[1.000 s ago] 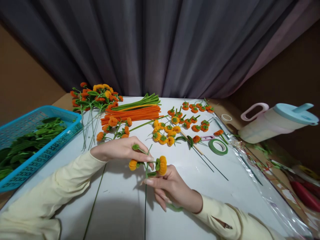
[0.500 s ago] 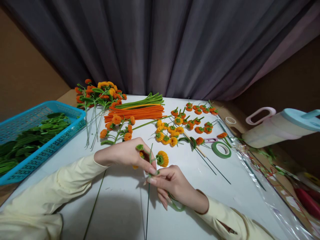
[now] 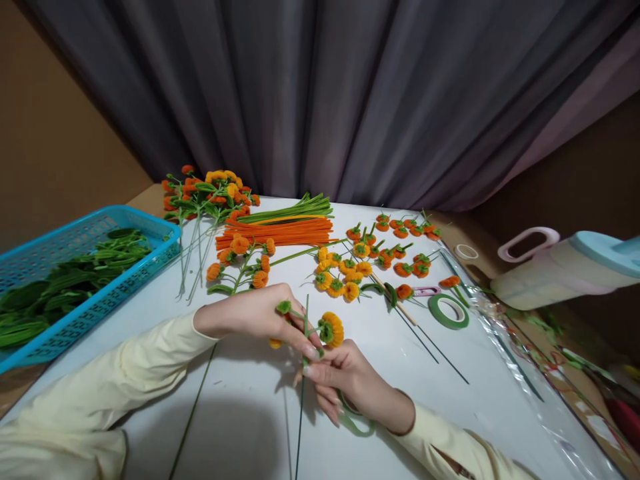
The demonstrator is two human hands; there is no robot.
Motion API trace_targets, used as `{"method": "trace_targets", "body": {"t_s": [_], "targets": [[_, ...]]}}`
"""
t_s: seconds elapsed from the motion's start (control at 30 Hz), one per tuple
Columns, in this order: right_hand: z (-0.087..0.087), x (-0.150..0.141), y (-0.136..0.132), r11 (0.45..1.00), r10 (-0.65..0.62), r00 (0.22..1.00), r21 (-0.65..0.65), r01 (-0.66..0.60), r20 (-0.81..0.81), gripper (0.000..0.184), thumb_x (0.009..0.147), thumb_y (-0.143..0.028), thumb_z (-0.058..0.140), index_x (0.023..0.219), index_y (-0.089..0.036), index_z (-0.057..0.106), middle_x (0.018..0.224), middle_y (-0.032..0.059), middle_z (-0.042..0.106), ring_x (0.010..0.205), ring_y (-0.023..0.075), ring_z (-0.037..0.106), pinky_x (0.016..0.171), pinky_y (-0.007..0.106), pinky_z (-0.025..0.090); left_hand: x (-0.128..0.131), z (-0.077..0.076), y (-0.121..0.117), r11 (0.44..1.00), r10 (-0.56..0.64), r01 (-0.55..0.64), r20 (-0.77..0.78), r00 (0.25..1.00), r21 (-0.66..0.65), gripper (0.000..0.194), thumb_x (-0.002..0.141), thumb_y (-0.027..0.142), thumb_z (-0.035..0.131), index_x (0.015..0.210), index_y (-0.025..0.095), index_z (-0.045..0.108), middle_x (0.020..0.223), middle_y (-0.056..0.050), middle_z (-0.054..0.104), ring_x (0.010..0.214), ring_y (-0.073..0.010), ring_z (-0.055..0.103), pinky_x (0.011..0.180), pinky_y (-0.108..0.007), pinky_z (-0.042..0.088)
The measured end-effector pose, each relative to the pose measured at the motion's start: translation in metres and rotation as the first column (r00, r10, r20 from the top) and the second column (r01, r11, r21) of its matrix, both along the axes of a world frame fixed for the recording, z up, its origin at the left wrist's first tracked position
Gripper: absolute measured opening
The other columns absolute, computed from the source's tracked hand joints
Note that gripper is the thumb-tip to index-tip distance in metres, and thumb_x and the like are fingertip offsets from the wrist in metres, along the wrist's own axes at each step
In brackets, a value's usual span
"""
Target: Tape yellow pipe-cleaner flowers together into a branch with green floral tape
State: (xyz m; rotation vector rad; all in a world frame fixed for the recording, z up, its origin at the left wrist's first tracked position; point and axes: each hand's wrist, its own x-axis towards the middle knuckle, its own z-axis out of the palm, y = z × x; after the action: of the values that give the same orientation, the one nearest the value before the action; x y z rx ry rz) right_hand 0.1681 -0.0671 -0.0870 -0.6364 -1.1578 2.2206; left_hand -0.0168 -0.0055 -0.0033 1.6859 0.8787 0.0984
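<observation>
My left hand (image 3: pixel 265 319) pinches a wire flower stem (image 3: pixel 301 413) that points down toward me. A yellow pipe-cleaner pumpkin (image 3: pixel 333 329) branches off its upper right side, and a small green tip (image 3: pixel 283 307) shows above my left fingers. Just below, my right hand (image 3: pixel 353 380) presses thumb and finger on the stem, almost touching the left fingertips. A loop of green floral tape (image 3: pixel 361 427) hangs under my right palm. My fingers hide the exact spot where tape and stem meet. Part of another yellow piece (image 3: pixel 275 343) peeks out beneath my left hand.
Left stands a blue basket (image 3: pixel 173 241) of green leaves. Behind my hands lie orange pipe cleaners (image 3: pixel 280 232), a finished orange spray (image 3: pixel 240 267) and several yellow pumpkins (image 3: pixel 350 267). A green tape roll (image 3: pixel 449 311), wires (image 3: pixel 440 353) and a tumbler (image 3: pixel 560 270) are at right.
The whole view has shifted slightly. Both hands keep their pinch on the stem, and the tape loop below my right hand shows larger.
</observation>
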Motion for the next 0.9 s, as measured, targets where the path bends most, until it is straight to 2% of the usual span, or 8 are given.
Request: {"method": "trace_targets", "body": {"t_s": [0.2, 0.43, 0.67, 0.77, 0.9], "targets": [[-0.008, 0.001, 0.002, 0.999, 0.039, 0.999, 0.007, -0.039, -0.011, 0.039, 0.079, -0.041, 0.068, 0.058, -0.012, 0.053, 0.036, -0.0094, 0.038, 0.03, 0.006, 0.043, 0.033, 0.017, 0.034, 0.0, -0.001, -0.004, 1.0, 0.015, -0.015, 0.024, 1.0, 0.023, 0.031, 0.068, 0.039, 0.073, 0.086, 0.014, 0.076, 0.078, -0.005, 0.072, 0.073, -0.0164, 0.061, 0.061, -0.019, 0.044], [-0.013, -0.001, 0.007, 0.992, 0.11, 0.989, -0.044, -0.115, -0.096, 0.032, 0.076, -0.038, 0.072, 0.073, -0.015, 0.05, 0.04, -0.0115, 0.04, 0.029, 0.0055, 0.04, 0.032, 0.016, 0.035, 0.003, 0.0, -0.008, 1.0, 0.024, -0.024, 0.096, 0.995, 0.002, 0.027, 0.07, 0.034, 0.072, 0.082, 0.011, 0.076, 0.068, -0.005, 0.07, 0.058, -0.0119, 0.053, 0.052, -0.018, 0.04], [-0.015, -0.001, 0.01, 0.994, 0.111, 0.99, -0.005, -0.112, -0.089, 0.035, 0.076, -0.041, 0.071, 0.073, -0.009, 0.06, 0.041, -0.0086, 0.042, 0.03, 0.0062, 0.042, 0.033, 0.017, 0.035, 0.004, -0.004, -0.006, 0.999, 0.037, -0.04, 0.104, 0.994, 0.026, 0.026, 0.066, 0.035, 0.075, 0.079, 0.012, 0.076, 0.055, 0.002, 0.059, 0.052, -0.0083, 0.042, 0.045, -0.017, 0.032], [-0.015, 0.002, 0.011, 0.995, 0.101, 0.993, 0.0, -0.101, -0.062, 0.033, 0.076, -0.041, 0.071, 0.078, -0.01, 0.061, 0.041, -0.0092, 0.042, 0.033, 0.0064, 0.043, 0.036, 0.017, 0.036, 0.004, -0.004, -0.007, 0.998, 0.031, -0.038, 0.145, 0.989, 0.05, 0.026, 0.068, 0.036, 0.073, 0.078, 0.012, 0.076, 0.058, 0.0, 0.062, 0.054, -0.0092, 0.045, 0.047, -0.018, 0.034], [-0.012, 0.001, 0.012, 0.99, 0.138, 0.989, -0.019, -0.14, -0.057, 0.03, 0.076, -0.039, 0.071, 0.079, -0.011, 0.061, 0.043, -0.0087, 0.044, 0.034, 0.0063, 0.043, 0.036, 0.017, 0.036, 0.004, -0.005, -0.008, 0.995, -0.038, 0.017, 0.216, 0.976, 0.099, 0.029, 0.073, 0.04, 0.069, 0.078, 0.011, 0.075, 0.071, -0.007, 0.069, 0.065, -0.0142, 0.056, 0.06, -0.021, 0.043]]}}
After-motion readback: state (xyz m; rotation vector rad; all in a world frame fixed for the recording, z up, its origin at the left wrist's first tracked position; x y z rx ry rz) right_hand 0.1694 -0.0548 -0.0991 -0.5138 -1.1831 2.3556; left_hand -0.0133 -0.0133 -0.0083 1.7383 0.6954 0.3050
